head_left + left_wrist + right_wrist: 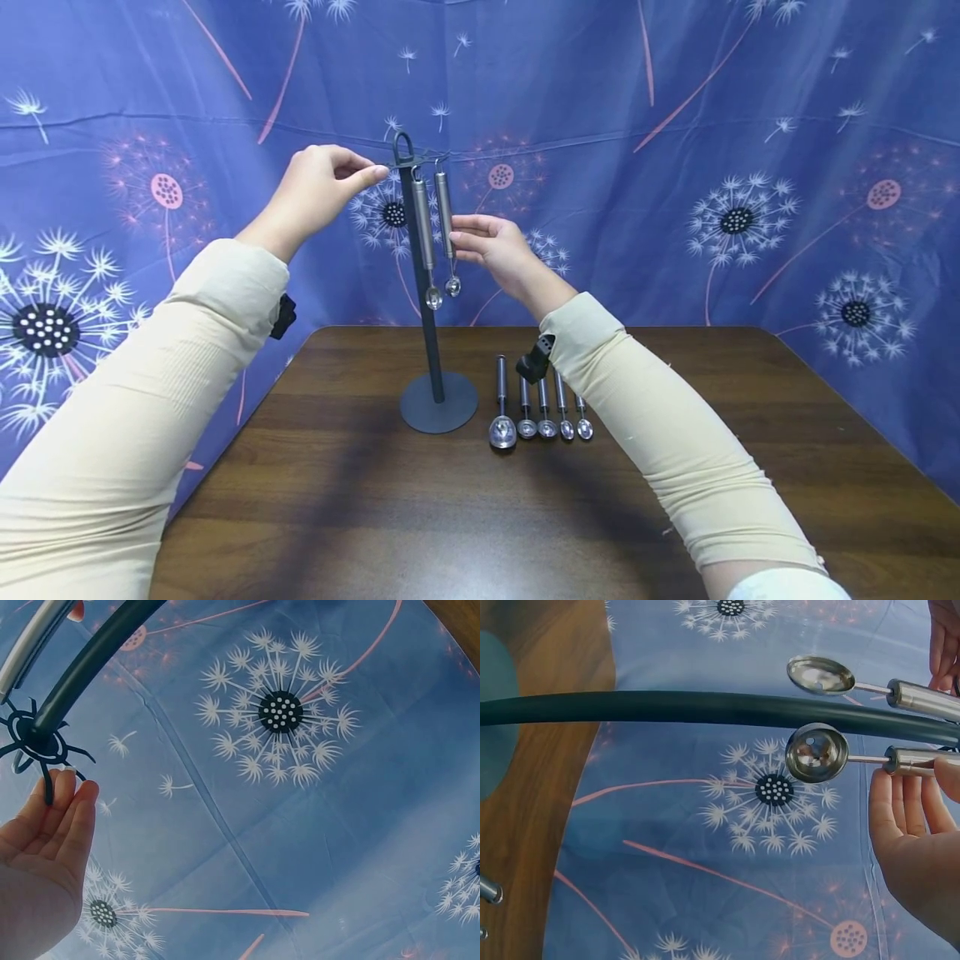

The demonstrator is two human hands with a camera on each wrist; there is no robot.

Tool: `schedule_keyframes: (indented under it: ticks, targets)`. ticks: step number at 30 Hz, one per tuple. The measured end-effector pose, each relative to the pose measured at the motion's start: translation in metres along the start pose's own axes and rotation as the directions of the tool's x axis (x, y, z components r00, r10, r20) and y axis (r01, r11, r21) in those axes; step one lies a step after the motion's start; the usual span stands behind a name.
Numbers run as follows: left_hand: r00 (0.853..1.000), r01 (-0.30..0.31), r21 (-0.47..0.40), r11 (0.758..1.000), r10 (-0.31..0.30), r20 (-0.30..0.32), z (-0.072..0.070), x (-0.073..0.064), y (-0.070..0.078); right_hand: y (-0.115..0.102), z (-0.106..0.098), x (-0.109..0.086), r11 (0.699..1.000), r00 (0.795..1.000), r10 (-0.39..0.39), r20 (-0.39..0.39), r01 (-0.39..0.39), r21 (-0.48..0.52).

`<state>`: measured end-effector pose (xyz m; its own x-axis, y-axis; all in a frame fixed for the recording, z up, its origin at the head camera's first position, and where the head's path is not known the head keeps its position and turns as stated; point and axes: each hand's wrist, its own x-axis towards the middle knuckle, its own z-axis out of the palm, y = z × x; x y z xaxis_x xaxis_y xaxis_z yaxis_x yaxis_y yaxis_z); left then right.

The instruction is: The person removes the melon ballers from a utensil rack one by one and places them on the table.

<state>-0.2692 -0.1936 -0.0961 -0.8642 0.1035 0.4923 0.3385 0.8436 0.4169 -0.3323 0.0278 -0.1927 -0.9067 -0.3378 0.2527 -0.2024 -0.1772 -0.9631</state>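
Pinched between the left hand's (pixel 318 187) thumb and fingers is a hook arm at the top of a dark metal utensil stand (pixel 427 321); the left wrist view shows its fingertips on the hook ring (pixel 51 756). My right hand (pixel 498 250) holds a steel melon baller (pixel 444 204) by its handle, its looped end up at a hook. Its round bowl (pixel 817 753) points down. Beside it, nearer the post, hangs a second melon baller (pixel 423 221) with an oval bowl (pixel 820 675). The contact between the held one's loop and its hook is too small to tell.
On the brown table (pixel 450 517), right of the stand's round base (pixel 420 410), lie a larger steel scoop (pixel 502 432) and several small scoops (pixel 547 428) in a row. The right forearm partly covers them. A blue dandelion-print cloth (pixel 585 75) hangs behind.
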Motion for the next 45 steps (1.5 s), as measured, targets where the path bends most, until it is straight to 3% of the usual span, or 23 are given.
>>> schedule_keyframes:
  ticks: [16, 33, 37, 45]
  targets:
    - [1.0, 0.006, 0.006, 1.0, -0.006, 0.008, 0.0, 0.0, 0.002, -0.007, -0.001, -0.005, 0.998, 0.998, -0.049, 0.047, 0.051, -0.036]
    - [1.0, 0.023, 0.002, 1.0, -0.023, 0.01, 0.0, 0.0, 0.005, -0.009, -0.009, -0.011, 0.993, 0.993, -0.115, -0.023, 0.115, 0.012]
    - [1.0, 0.025, 0.008, 1.0, -0.025, 0.017, 0.0, 0.0, 0.005, -0.006, -0.021, -0.013, 0.996, 0.995, -0.088, -0.048, 0.088, -0.003]
    - [0.995, 0.024, 0.034, 0.999, -0.028, 0.098, -0.006, 0.004, 0.007, -0.002, -0.041, -0.013, 0.997, 0.992, -0.002, -0.128, 0.013, 0.081]
